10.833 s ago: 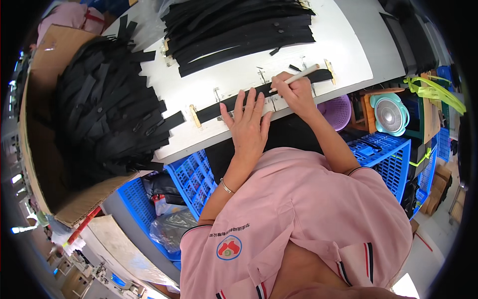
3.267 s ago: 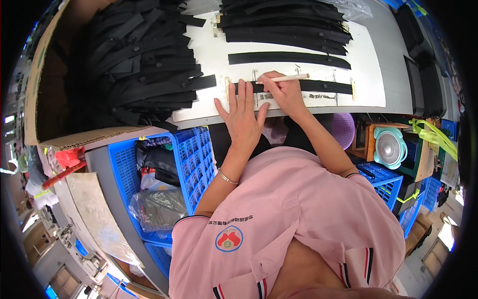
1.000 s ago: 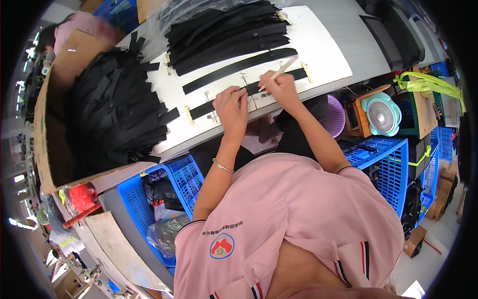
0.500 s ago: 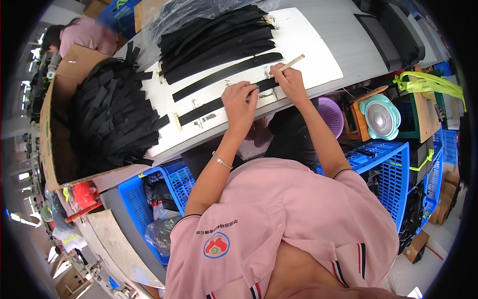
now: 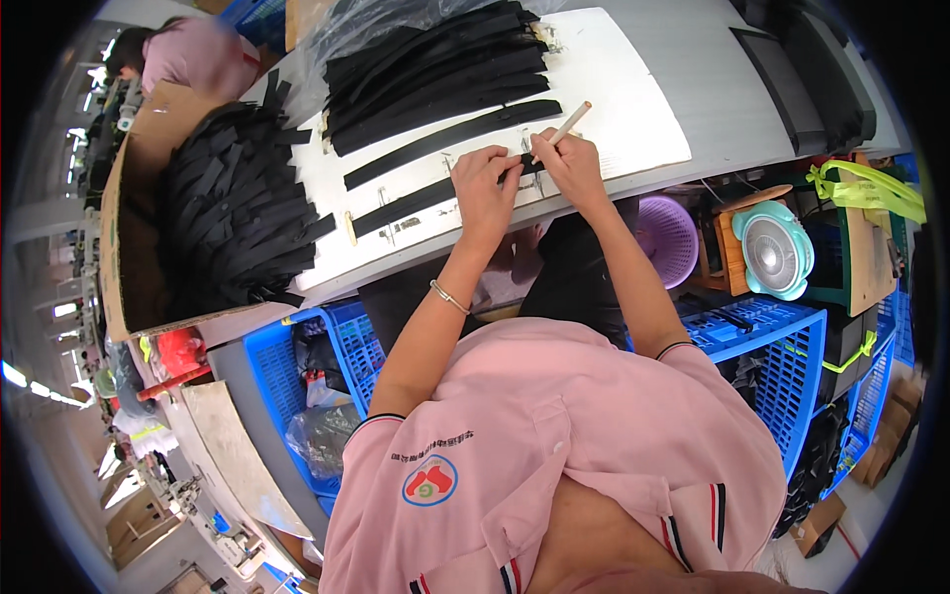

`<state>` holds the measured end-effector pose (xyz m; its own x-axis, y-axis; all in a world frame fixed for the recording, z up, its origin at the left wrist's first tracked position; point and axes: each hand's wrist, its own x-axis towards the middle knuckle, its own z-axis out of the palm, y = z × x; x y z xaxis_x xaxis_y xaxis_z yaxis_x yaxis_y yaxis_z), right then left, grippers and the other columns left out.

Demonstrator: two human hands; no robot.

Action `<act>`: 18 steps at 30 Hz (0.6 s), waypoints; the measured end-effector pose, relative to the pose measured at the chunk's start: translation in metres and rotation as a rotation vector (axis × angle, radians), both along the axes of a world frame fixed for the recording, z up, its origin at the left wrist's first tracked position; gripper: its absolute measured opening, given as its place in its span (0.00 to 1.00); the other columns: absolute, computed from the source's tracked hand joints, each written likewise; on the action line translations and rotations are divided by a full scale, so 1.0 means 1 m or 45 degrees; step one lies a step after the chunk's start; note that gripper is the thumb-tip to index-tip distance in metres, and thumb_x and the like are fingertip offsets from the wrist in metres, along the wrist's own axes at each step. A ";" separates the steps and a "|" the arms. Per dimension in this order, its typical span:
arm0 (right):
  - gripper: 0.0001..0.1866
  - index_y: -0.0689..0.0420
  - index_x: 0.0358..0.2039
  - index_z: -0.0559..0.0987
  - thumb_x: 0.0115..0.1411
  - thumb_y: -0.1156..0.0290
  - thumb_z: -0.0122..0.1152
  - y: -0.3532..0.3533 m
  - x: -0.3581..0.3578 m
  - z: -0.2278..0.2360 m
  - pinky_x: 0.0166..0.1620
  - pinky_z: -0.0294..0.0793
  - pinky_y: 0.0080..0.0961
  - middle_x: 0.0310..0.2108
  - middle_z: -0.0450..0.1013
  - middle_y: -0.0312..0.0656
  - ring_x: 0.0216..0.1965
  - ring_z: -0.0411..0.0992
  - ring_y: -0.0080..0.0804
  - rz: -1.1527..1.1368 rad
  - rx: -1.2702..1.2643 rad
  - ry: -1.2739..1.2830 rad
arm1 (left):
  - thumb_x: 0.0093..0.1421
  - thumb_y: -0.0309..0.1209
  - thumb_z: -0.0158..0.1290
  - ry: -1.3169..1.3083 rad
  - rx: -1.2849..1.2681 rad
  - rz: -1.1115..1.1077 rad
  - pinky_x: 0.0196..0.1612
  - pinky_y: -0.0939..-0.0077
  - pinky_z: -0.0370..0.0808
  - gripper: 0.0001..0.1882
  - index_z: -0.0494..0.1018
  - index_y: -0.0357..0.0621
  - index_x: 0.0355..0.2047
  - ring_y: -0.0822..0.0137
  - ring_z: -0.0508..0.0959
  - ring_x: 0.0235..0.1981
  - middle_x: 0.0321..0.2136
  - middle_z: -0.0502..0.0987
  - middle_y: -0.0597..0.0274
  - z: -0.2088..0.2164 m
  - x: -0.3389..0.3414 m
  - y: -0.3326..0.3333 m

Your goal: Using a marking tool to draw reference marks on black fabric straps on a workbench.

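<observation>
A long black fabric strip lies along the near edge of a white board, over small marks on its surface. My left hand is on the strip, fingers bent and pinched together at it. Close on its right, my right hand grips a pale, slim pencil, its lower end down at the strip by my left fingertips. A second black strip lies just beyond, parallel to the first. Further back is a layered stack of black strips.
A cardboard box heaped with loose black strips stands at the left. Clear plastic film lies behind the stack. Below the table edge are a purple basket, a teal fan and blue crates. A co-worker is at far left.
My right hand has come left, nearer my left hand, and the pencil stands steeper. My left fingers have drawn together at the strip. The whole view has shifted slightly.
</observation>
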<state>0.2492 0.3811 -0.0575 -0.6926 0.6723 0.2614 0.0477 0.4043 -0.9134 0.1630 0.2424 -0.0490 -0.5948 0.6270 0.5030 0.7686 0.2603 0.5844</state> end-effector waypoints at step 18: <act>0.15 0.63 0.28 0.82 0.70 0.67 0.58 0.004 0.012 -0.003 0.29 0.68 0.19 0.22 0.76 0.35 0.24 0.69 0.17 -0.002 -0.231 0.075 | 0.63 0.33 0.58 0.061 -0.160 0.107 0.69 0.40 0.49 0.21 0.76 0.42 0.56 0.48 0.65 0.65 0.63 0.69 0.49 0.004 0.019 -0.044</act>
<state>0.2608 0.3851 -0.0608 -0.6783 0.7134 0.1761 -0.0077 0.2328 -0.9725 0.1819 0.1989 -0.0450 -0.6252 0.6359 0.4525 0.7671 0.3939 0.5064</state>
